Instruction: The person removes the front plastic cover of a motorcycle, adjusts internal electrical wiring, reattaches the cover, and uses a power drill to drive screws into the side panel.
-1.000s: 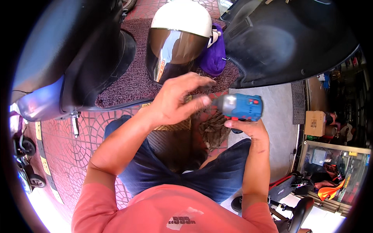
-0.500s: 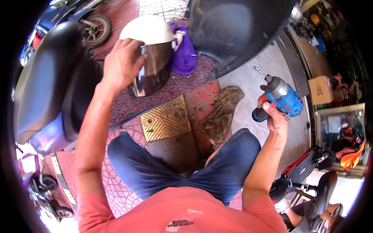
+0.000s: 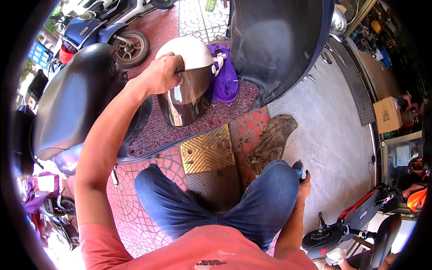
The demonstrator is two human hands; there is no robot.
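My left hand point(image 3: 165, 74) is closed on the left edge of a white helmet point(image 3: 186, 48), where the shell meets its dark tinted visor point(image 3: 186, 99). The helmet rests on the carpeted footboard point(image 3: 150, 135) of a scooter, and a purple cloth point(image 3: 225, 85) lies against its right side. Low beside my right knee, my right hand point(image 3: 304, 186) is partly covered by the leg. Its fingers are around a blue and black cordless drill point(image 3: 298, 167), of which only a small part shows.
The scooter's black seat point(image 3: 74, 99) is at the left, its dark front panel point(image 3: 274, 45) ahead. A yellow-black ramp block point(image 3: 208, 150) and a dirty rag point(image 3: 274, 139) lie before my knees. Tools point(image 3: 326, 56) lie on the grey floor; a cardboard box point(image 3: 387, 114) stands at the right.
My right hand has dropped with the drill from in front of me to beside the right knee. My left hand stays at the helmet, its fingers now curled tighter around the edge. The view has shifted.
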